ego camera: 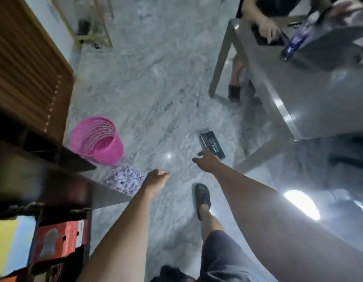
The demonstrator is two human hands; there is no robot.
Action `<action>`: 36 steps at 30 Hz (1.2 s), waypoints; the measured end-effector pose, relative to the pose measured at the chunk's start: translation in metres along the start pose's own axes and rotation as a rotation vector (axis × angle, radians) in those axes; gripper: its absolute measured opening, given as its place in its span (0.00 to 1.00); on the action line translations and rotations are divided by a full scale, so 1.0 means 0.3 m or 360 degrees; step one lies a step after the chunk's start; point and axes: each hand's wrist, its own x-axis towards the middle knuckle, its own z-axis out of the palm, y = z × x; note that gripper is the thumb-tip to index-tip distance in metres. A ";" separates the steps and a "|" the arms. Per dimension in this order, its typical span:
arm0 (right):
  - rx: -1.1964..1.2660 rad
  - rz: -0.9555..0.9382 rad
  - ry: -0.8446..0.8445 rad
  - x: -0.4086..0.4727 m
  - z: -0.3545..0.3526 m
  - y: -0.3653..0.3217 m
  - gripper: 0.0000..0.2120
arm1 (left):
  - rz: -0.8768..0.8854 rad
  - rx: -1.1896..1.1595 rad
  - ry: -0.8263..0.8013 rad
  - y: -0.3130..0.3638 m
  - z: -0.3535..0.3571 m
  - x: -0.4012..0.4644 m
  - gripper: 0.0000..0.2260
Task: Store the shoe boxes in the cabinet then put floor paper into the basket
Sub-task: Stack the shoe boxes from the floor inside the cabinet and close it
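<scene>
A black shoe box [212, 145] lies on the marble floor beside the grey table leg. My right hand [207, 161] stretches toward it with fingers spread, just short of its near end, holding nothing. My left hand [156, 178] hangs over the floor with loosely curled fingers, empty. A pile of purplish shredded paper [123, 179] lies on the floor below the pink mesh basket [97, 139], which stands against the dark wooden cabinet [44, 180]. An orange shoe box [58, 239] and a yellow and blue one [11, 241] sit inside the cabinet at lower left.
A grey table [298, 94] fills the right side, with another person's hand [268, 31] and a blue item on it. That person's foot is under the table. A louvred cabinet door [28, 78] stands open at left. My sandalled foot [202, 198] is on the floor.
</scene>
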 end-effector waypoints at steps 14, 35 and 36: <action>0.0457 0.0781 -0.0040 1.125 -0.046 0.761 0.24 | -0.0409 -0.0170 -0.0480 0.291 0.764 1.172 0.21; 0.0974 0.0490 0.0064 1.897 0.355 1.219 0.23 | -0.0497 -0.0755 -0.0375 -0.078 1.331 2.059 0.19; 0.0991 0.0472 0.0043 1.847 0.347 1.178 0.23 | -0.0481 -0.0782 -0.0366 -0.069 1.288 2.008 0.20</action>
